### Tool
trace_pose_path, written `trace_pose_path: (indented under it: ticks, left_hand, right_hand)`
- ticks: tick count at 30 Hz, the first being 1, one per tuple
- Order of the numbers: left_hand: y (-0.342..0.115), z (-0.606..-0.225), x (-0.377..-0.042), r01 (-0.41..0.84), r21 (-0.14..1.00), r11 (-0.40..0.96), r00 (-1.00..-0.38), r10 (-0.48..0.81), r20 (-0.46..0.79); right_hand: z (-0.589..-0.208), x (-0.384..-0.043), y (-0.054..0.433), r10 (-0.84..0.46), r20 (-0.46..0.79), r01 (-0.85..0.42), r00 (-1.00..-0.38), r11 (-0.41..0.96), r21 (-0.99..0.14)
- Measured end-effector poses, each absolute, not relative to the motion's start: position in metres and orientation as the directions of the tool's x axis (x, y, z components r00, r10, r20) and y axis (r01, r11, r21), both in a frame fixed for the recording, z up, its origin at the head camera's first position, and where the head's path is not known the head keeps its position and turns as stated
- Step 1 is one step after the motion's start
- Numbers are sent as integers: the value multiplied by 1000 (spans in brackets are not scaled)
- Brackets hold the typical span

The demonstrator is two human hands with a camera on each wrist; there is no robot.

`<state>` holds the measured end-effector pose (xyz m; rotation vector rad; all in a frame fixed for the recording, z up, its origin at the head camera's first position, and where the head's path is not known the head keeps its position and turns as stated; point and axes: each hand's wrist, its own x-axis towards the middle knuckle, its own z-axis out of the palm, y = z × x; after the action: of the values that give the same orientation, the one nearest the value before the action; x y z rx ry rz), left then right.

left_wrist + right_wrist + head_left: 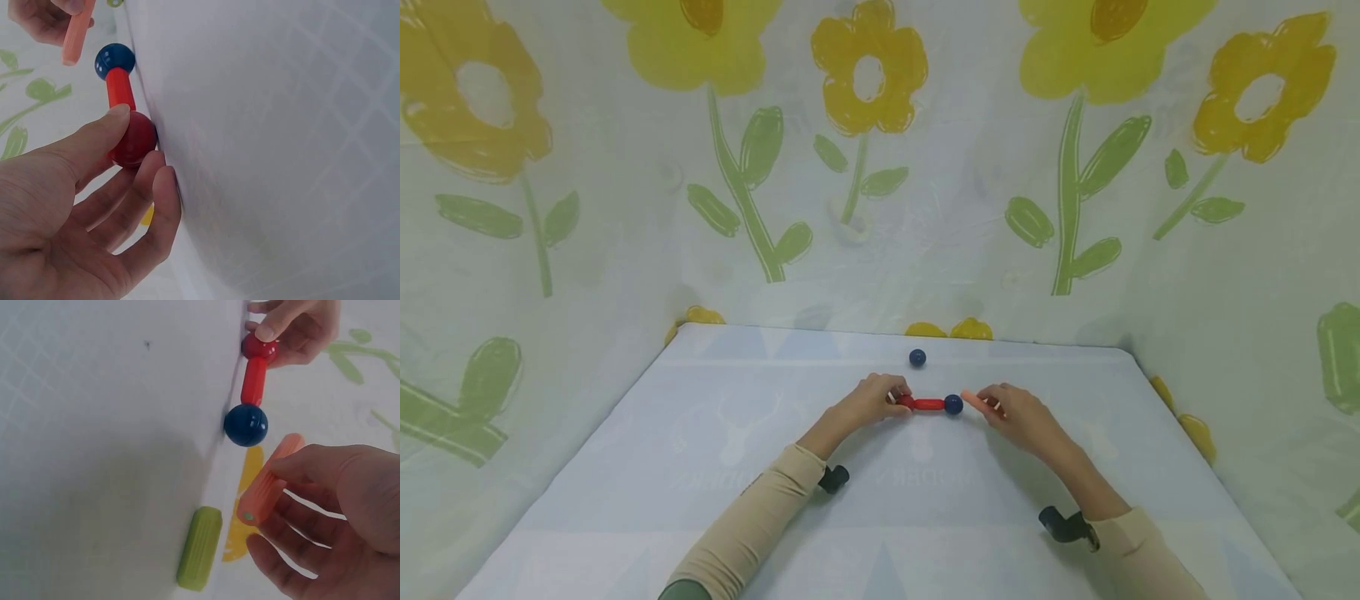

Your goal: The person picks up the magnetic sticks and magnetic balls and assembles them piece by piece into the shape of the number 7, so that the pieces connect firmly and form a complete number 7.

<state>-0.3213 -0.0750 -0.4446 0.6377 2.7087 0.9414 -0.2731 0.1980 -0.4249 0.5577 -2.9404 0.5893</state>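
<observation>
My left hand (876, 400) pinches a red ball (135, 140) at the left end of a short chain. From that ball a red rod (929, 405) runs to a dark blue ball (953, 404) at the right end, all lying on the table. In the right wrist view, my right hand (337, 506) holds an orange-pink rod (270, 481) between thumb and fingers. The rod is tilted, its near tip pointing toward the blue ball with a small gap between them.
Beyond the chain, another dark blue ball (917, 357) sits near the table's far edge. A green rod (200, 548) lies on the table in the right wrist view. Flower-printed curtains (925, 250) close in the white table (760, 533) at the back and sides.
</observation>
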Motion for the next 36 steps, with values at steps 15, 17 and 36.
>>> trace_pose_path:
  ticks: [15,17,36]
  left_hand:
    - [-75,-442,-322,351,611,709,-886,462,-28]
    - [-75,-442,-322,349,611,710,-887,461,-29]
    - [-75,-446,-322,343,613,712,-887,461,-39]
  right_hand:
    - [-433,-272,192,-337,69,-324,-939,797,-510]
    - [-435,-272,191,-334,55,-312,-941,791,-527]
    - [-445,-266,186,-326,-41,-228,-944,740,-633]
